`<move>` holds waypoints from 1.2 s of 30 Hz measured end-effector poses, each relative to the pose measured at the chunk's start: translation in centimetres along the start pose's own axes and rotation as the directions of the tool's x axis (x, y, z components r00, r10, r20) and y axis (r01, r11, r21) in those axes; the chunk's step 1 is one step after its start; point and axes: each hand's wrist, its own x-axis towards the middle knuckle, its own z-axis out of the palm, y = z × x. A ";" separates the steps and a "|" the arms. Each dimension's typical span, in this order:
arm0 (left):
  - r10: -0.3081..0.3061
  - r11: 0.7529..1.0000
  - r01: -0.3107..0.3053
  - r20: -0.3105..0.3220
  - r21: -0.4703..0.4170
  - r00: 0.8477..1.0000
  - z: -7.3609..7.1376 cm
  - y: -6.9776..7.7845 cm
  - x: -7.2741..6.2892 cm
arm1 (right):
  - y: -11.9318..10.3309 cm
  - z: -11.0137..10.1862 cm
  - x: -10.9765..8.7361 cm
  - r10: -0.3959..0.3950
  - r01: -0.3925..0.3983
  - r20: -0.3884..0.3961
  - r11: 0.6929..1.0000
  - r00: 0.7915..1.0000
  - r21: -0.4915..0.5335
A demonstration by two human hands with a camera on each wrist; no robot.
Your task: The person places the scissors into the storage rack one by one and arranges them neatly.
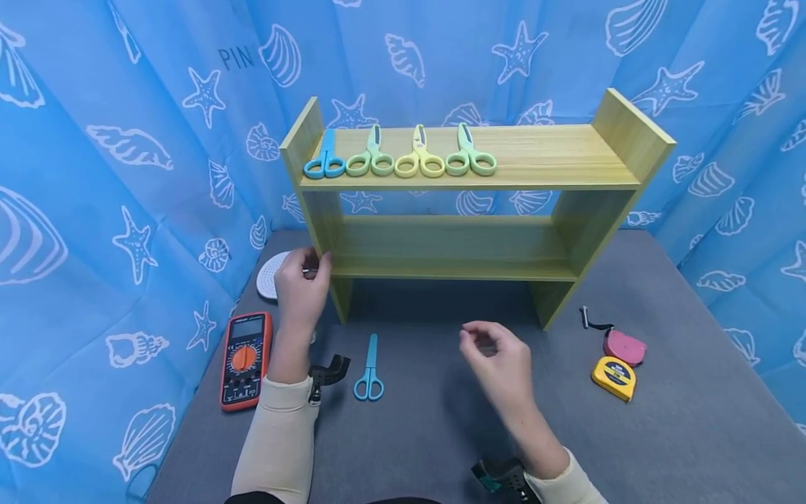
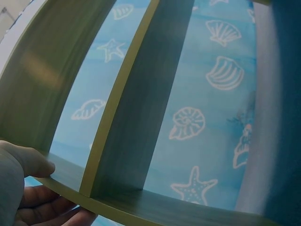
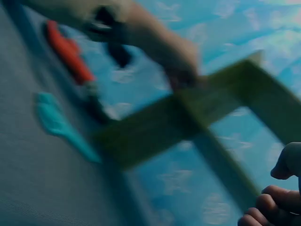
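A two-tier wooden shelf stands on the grey table. My left hand pinches the front edge of its left side panel; the left wrist view shows the thumb inside and the fingers outside. My right hand hovers in front of the shelf with fingers loosely curled, holding nothing. On the top tier several scissors lie in a row from the left: blue scissors, pale green scissors, yellow scissors and green scissors. Another pair of blue scissors lies on the table between the hands.
An orange-framed multimeter lies left of the left forearm. Behind that hand sits a round white perforated object, partly hidden. To the right lie a yellow tape measure and a pink case with a black strap. A blue curtain hangs behind.
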 end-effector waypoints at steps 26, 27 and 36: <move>-0.008 1.000 0.008 0.005 0.002 1.000 0.0 0.2 -0.1 | 0.8 11.1 -2.9 0.110 0.085 0.630 0.959 0.769 -0.270; -0.006 1.000 0.006 0.004 0.004 1.000 0.0 0.2 -0.1 | 0.7 10.5 -2.7 0.117 0.073 0.626 0.961 0.771 -0.268; 0.004 1.000 -0.004 0.004 -0.004 1.000 0.0 -0.2 0.1 | 0.4 4.3 -2.1 0.146 -0.016 0.586 0.975 0.797 -0.221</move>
